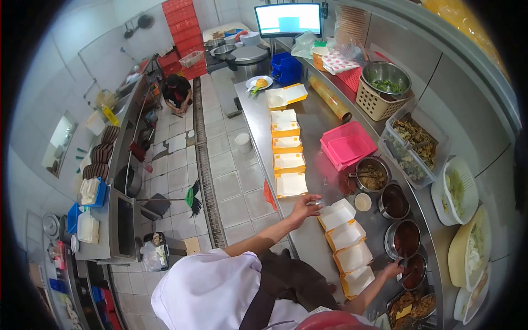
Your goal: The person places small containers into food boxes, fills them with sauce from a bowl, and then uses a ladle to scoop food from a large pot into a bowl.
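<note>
Left hand (304,208) beside 4 boxes (346,235); 5 farther.

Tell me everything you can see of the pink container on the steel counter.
The pink container is rectangular and looks like plastic, bright pink all over. It may be a shallow box or stacked trays; I cannot tell which. It lies flat on the steel counter, between the roll of film and a steel bowl of food. No hand touches it.
</note>
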Action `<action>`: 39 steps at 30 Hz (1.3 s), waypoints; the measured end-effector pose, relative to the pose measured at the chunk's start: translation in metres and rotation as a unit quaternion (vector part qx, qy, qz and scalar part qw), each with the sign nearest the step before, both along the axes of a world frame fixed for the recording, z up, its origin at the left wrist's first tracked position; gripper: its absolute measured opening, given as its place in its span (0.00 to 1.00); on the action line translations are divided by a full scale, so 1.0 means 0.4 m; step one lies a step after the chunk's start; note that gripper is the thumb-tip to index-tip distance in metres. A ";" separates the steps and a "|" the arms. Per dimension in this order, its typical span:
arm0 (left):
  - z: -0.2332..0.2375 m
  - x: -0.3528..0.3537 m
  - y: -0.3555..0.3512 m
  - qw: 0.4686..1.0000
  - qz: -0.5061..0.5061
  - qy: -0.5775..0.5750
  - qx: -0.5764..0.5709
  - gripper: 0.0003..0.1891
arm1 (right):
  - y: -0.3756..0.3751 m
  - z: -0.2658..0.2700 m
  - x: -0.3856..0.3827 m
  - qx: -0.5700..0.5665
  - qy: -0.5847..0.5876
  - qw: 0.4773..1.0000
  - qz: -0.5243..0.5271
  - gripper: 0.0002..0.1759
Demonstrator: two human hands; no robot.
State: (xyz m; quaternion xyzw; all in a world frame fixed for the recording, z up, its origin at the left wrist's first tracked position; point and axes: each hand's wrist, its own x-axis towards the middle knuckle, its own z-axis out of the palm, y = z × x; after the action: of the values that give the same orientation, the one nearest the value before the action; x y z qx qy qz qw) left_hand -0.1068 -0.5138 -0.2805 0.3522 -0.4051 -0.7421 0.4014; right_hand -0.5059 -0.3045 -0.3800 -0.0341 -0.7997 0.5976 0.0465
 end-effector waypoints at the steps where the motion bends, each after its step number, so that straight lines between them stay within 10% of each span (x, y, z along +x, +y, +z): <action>1: 0.009 -0.017 0.007 1.000 0.001 -0.001 0.000 0.19 | -0.007 0.015 0.001 0.015 -0.027 0.999 -0.008 0.27; 8: -0.001 -0.093 0.058 0.999 -0.024 0.008 0.030 0.19 | -0.011 -0.013 -0.056 0.023 0.007 0.999 0.037 0.25; 13: -0.027 -0.104 0.077 0.998 -0.023 0.016 0.050 0.18 | -0.002 0.054 -0.021 -0.094 -0.177 0.980 -0.008 0.18; 25: -0.006 -0.114 0.086 0.998 -0.019 0.006 0.056 0.17 | -0.020 0.052 -0.043 -0.233 -0.057 0.970 -0.034 0.14; 39: -0.002 -0.152 0.067 0.998 -0.044 -0.014 0.035 0.18 | 0.026 -0.024 -0.116 -0.053 0.024 0.993 0.103 0.15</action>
State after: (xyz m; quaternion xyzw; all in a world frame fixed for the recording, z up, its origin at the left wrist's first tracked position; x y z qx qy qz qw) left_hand -0.1675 -0.4871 -0.2812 0.3580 -0.3993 -0.7679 0.3503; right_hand -0.5521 -0.2942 -0.3898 0.0603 -0.7650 0.6412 0.0020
